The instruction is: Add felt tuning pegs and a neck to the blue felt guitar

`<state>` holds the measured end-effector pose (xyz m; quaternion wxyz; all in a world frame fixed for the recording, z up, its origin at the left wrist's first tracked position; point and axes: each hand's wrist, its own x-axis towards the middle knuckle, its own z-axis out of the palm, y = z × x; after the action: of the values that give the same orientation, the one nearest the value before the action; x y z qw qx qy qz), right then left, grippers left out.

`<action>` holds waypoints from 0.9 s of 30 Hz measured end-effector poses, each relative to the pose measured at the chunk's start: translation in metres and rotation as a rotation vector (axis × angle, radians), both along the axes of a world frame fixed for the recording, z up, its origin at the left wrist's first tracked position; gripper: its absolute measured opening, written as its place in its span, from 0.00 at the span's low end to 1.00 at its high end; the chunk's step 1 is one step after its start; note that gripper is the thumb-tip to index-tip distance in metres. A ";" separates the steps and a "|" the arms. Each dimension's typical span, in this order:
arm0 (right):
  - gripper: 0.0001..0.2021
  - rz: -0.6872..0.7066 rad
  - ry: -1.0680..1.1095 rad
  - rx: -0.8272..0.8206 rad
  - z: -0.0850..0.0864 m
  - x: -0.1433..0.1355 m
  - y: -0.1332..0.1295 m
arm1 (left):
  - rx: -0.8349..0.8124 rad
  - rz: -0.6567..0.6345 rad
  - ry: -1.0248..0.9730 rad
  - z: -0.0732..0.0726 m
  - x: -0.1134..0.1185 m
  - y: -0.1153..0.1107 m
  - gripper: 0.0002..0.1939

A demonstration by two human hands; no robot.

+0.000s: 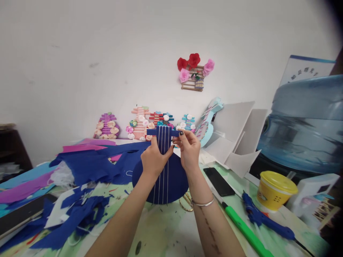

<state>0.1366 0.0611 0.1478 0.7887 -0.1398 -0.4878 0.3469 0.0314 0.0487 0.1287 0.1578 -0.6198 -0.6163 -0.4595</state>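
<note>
One dark-blue, guitar-shaped craft piece, strung with pale cords, held upright just above or on the table; contact unclear. Two hands: left hand closed about the neck, thumb across the front; right hand pinching the right end of the blue crossbar between thumb and finger. One silver bangle, right wrist.

Right side: one black phone, lying flat; one green-handled tool; one blue glue gun, corded, near a yellow lidded tub; one large water bottle, behind.

Left side: blue sheet material, spread; blue offcuts, heaped.

Rear: several small flower-trimmed instruments, including one purple model; one larger light-blue guitar, leaning. On the wall: one wooden rack with red and pink flowers.
</note>
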 end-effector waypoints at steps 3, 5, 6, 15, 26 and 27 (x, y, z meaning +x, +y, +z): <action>0.10 0.005 -0.002 -0.017 0.003 0.008 0.000 | 0.014 -0.008 0.005 -0.001 0.002 -0.001 0.34; 0.11 -0.021 -0.006 -0.040 0.004 0.014 0.000 | 0.025 -0.003 0.007 -0.001 0.003 -0.001 0.34; 0.11 -0.044 -0.016 -0.045 0.004 0.016 0.001 | 0.028 -0.003 0.009 -0.001 0.004 -0.001 0.34; 0.09 -0.173 -0.149 0.024 0.004 0.022 0.002 | 0.030 -0.022 0.008 -0.001 0.002 -0.001 0.36; 0.09 -0.170 -0.088 0.024 0.002 0.021 0.003 | 0.038 -0.050 -0.020 -0.002 0.004 -0.002 0.34; 0.09 -0.167 -0.083 0.026 0.002 0.021 0.003 | 0.039 -0.050 -0.023 -0.002 0.004 -0.002 0.33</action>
<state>0.1579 0.0645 0.1498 0.7958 -0.1840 -0.5111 0.2674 0.0354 0.0465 0.1271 0.1513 -0.6265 -0.5933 -0.4824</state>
